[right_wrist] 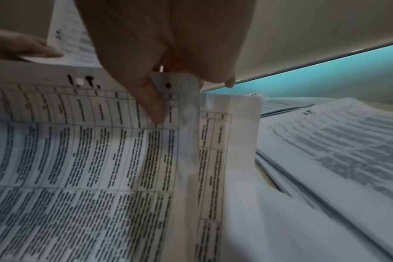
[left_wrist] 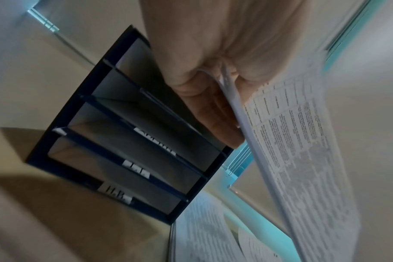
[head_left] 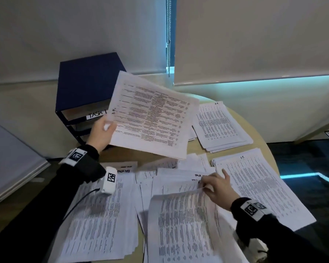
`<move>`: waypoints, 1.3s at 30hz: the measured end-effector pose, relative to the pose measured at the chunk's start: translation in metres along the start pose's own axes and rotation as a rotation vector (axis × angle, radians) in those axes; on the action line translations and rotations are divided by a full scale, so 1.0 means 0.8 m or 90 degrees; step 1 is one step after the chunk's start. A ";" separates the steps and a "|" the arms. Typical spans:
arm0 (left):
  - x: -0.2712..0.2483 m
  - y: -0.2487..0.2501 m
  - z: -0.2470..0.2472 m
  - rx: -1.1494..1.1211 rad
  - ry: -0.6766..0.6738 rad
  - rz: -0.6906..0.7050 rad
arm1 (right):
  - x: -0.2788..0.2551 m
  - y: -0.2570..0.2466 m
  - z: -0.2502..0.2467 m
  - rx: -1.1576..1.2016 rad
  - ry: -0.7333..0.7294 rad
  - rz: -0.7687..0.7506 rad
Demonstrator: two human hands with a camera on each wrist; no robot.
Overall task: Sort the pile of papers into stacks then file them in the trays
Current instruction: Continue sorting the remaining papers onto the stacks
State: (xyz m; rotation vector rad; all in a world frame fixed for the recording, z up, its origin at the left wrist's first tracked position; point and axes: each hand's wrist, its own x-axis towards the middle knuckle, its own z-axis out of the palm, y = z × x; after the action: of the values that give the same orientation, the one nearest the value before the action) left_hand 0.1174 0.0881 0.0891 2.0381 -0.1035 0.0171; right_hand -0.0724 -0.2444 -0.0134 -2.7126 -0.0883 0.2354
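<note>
Above round surface (head_left: 241, 103), our left hand (head_left: 101, 133) holds sheaf of papers (head_left: 152, 114) aloft, fingers (left_wrist: 215, 120) clamped on its edge, just before blue trays (head_left: 87, 86). Lower right, our right hand (head_left: 218, 188) pinches corner of curled sheet (head_left: 180, 224) marked "I.T.", thumb on top. We see I.T. stack (head_left: 260, 186) just beside it, H.R. stack (head_left: 218, 126) beyond, unsorted pile (head_left: 103, 215) near-left.

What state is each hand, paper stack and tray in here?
Left hand: grips a sheaf, raised.
Held sheaf: lifted off the table, tilted.
Right hand: pinches a sheet's top corner.
I.T. sheet: corner lifted, curling.
H.R. stack: flat on table.
I.T. stack: flat on table.
Tray unit: upright; visible slots look empty.
</note>
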 end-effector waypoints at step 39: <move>-0.015 -0.044 0.024 -0.035 0.022 -0.035 | -0.012 0.021 0.049 -0.122 -0.070 0.070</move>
State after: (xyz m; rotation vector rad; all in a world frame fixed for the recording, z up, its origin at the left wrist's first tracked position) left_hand 0.1075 0.0877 0.0487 1.9837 -0.0257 0.0148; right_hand -0.0887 -0.2448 -0.0539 -2.8977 0.0067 0.4281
